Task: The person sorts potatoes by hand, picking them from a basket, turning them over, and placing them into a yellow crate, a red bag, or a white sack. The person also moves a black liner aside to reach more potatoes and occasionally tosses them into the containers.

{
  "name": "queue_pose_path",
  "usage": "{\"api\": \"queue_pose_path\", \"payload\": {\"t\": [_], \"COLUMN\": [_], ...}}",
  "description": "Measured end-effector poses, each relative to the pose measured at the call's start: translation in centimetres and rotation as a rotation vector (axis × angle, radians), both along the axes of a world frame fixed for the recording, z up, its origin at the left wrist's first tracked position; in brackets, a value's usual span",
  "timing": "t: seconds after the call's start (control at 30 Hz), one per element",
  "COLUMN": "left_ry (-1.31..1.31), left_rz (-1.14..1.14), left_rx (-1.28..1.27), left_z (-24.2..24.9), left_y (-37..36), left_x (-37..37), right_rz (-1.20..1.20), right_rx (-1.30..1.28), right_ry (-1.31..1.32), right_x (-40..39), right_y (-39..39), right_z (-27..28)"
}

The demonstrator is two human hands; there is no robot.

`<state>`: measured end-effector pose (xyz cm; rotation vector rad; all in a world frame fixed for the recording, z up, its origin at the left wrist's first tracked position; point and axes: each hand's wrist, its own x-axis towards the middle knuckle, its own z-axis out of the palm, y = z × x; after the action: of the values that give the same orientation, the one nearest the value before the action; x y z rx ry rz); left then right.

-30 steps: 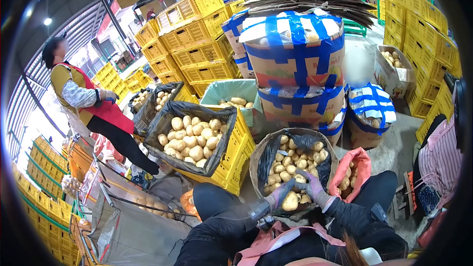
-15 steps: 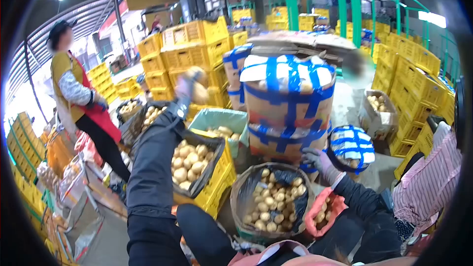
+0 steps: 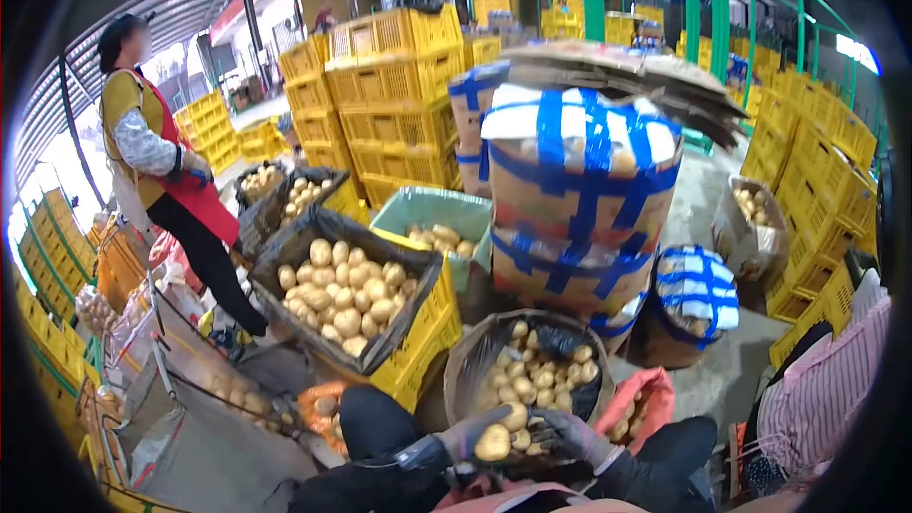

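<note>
A round bin (image 3: 458, 361) lined with black plastic stands in front of me with many potatoes (image 3: 528, 382) in it. My left hand (image 3: 467, 434), in a grey glove, is over its near edge, fingers closed on a potato (image 3: 493, 444). Another potato (image 3: 514, 416) lies against those fingers. Opposite it, my right hand (image 3: 573, 439), also gloved, reaches in from the right. Its fingers are stretched out over potatoes at the near side of the bin, with the tips partly hard to make out. A red sack (image 3: 655, 388) of potatoes stands beside the right hand.
Left of the bin, a yellow crate (image 3: 418, 347) lined with black plastic holds potatoes. Behind it is a green-lined crate (image 3: 391, 212). Tall tubs (image 3: 570, 199) bound with blue tape stand ahead. A person (image 3: 142, 147) stands at left; a striped sleeve (image 3: 826, 361) shows at right.
My left hand has come down from above the crates, where it held something blurred, to the near side of the bin. My right hand has moved from the taped tubs down to the bin.
</note>
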<state>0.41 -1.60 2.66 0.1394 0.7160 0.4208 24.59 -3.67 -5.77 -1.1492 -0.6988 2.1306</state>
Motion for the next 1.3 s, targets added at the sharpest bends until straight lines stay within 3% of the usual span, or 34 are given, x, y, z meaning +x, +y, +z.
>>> {"api": "queue_pose_path", "payload": {"t": [0.03, 0.07, 0.1, 0.2, 0.33, 0.47, 0.6, 0.7, 0.87, 0.93, 1.17, 1.23, 1.3], "left_ry": [-0.014, -0.032, 0.043, 0.088, 0.202, 0.363, 0.155, 0.181, 0.269, 0.129, 0.239, 0.244, 0.294], "left_rz": [-0.027, -0.049, -0.015, -0.039, -0.085, -0.134, -0.037, -0.083, -0.145, -0.166, -0.252, -0.228, -0.226], "left_rx": [-0.017, -0.021, 0.223, 0.204, 0.353, 0.474, 0.439, 0.518, 0.532, 0.458, 0.386, 0.571, 0.696], "left_z": [0.6, 1.3, -3.2, -8.0, -10.3, -9.1, -11.3, -11.3, -9.4, -8.7, -7.4, -7.9, -7.8], "left_y": [-1.1, -1.7, -1.5, -0.6, -0.3, -0.3, -0.3, -0.5, -1.0, -1.3, -2.4, -2.1, -2.1], "left_x": [0.4, 0.8, 1.0, 0.5, 0.7, 1.4, 1.5, 1.6, 1.4, 1.6, 1.3, 1.4, 1.6], "right_rz": [0.060, 0.125, 0.145, 0.143, 0.030, 0.095, 0.060, 0.076, 0.046, 0.105, -0.138, -0.146, -0.136], "right_rx": [0.121, 0.412, 0.694, 0.207, 0.343, 0.353, 0.386, 0.468, 0.489, 0.604, 0.592, 0.462, 0.496], "right_ry": [-0.001, -0.148, -0.324, -0.320, -0.399, -0.478, -0.451, -0.566, -0.520, -0.706, -0.581, -0.537, -0.435], "right_x": [-0.8, -0.8, -0.8, -1.9, -2.8, -2.0, -1.8, -1.6, -1.8, -1.5, -1.3, -1.1, -1.8], "right_y": [-0.7, -0.8, -0.9, -1.7, -2.3, -2.0, -1.7, -2.0, -2.1, -2.2, -1.9, -1.4, -1.2], "right_z": [2.2, 0.0, -2.1, 1.7, 0.9, 0.9, -1.3, -2.1, -0.3, 0.1, -3.9, -5.1, -5.8]}}
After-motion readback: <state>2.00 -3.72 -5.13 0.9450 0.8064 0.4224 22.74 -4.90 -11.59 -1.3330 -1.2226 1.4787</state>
